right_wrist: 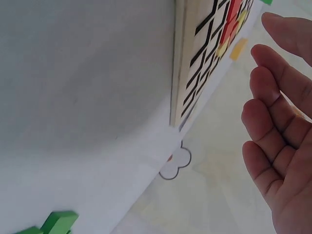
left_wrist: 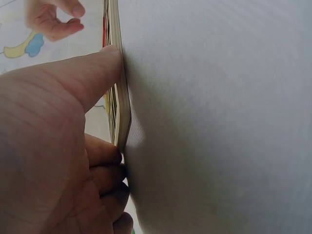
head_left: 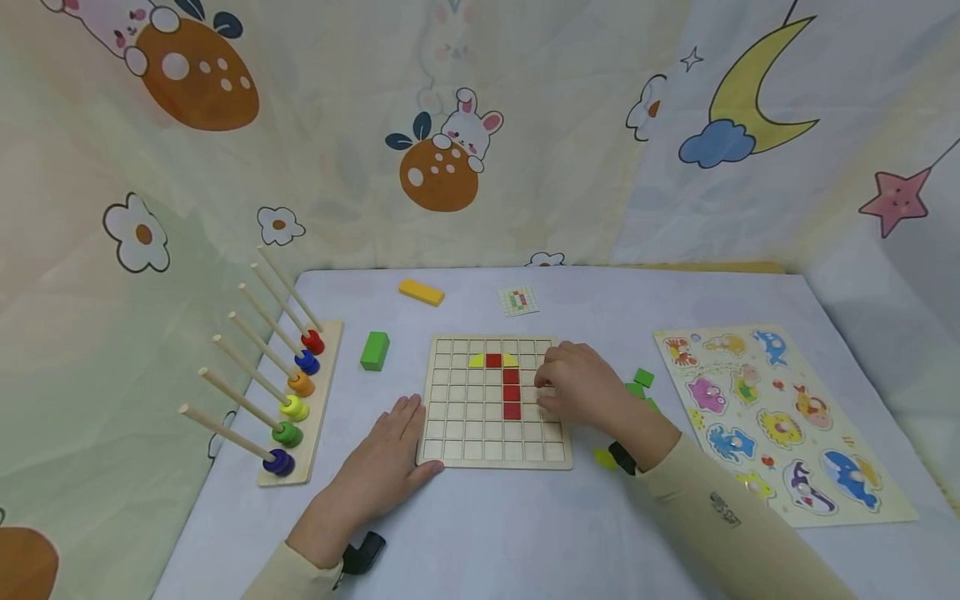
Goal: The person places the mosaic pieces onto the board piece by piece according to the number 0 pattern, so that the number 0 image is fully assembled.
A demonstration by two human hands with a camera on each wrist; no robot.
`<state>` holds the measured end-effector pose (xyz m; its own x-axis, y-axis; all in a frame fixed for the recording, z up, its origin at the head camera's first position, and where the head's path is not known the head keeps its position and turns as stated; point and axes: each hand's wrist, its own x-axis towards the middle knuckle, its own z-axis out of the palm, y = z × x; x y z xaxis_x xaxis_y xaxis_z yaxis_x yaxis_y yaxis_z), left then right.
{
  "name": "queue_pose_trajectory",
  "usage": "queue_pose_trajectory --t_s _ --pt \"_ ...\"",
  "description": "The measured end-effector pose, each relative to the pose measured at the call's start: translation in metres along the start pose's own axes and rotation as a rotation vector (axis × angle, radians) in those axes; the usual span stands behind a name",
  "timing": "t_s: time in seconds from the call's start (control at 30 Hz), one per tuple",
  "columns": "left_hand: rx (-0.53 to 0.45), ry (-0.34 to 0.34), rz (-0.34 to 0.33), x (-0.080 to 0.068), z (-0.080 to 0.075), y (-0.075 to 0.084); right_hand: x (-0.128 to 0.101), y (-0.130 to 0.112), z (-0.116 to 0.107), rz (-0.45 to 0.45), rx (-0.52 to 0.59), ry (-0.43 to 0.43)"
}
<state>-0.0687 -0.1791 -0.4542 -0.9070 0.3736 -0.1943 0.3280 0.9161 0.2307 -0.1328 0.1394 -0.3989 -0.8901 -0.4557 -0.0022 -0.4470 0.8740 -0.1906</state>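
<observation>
Head view: grid board [head_left: 491,454] lies mid-bench [head_left: 525,533]. Left hand [head_left: 382,467] flat, fingers straight, pressing the board's left edge. Right hand [head_left: 577,385] hovers over the right columns, beside red tiles [head_left: 512,392].

Left wrist: thumb [left_wrist: 92,73] against board edge [left_wrist: 123,112].

Right wrist: right grip relaxed, fingers [right_wrist: 273,117] loose, holding nothing; green pieces [right_wrist: 58,222] nearby.

Table [head_left: 525,533] (cloth-covered) bears grid board [head_left: 457,433], animal puzzle [head_left: 780,417], ring rack [head_left: 311,417].

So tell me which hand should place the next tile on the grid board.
Probably the right hand: it hovers open over the grid board, near the red tiles and loose green pieces. The left hand presses the board's edge, steadying it.
</observation>
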Motion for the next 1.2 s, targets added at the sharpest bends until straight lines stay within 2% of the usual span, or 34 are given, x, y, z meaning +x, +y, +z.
queue_pose_trajectory --t_s 0.3,0.7,0.93,1.2 --pt "-0.003 -0.003 -0.001 -0.001 0.0 0.001 -0.017 0.03 -0.007 0.062 0.01 0.025" --pt "-0.002 -0.002 0.0 0.0 0.001 0.0 -0.045 0.061 -0.019 0.07 -0.013 0.1" --pt "-0.004 -0.007 -0.006 0.0 -0.001 0.0 -0.065 0.075 -0.026 0.12 -0.012 0.076" --pt "-0.005 0.002 0.01 0.0 -0.002 0.001 -0.091 0.092 -0.027 0.135 -0.011 0.067"
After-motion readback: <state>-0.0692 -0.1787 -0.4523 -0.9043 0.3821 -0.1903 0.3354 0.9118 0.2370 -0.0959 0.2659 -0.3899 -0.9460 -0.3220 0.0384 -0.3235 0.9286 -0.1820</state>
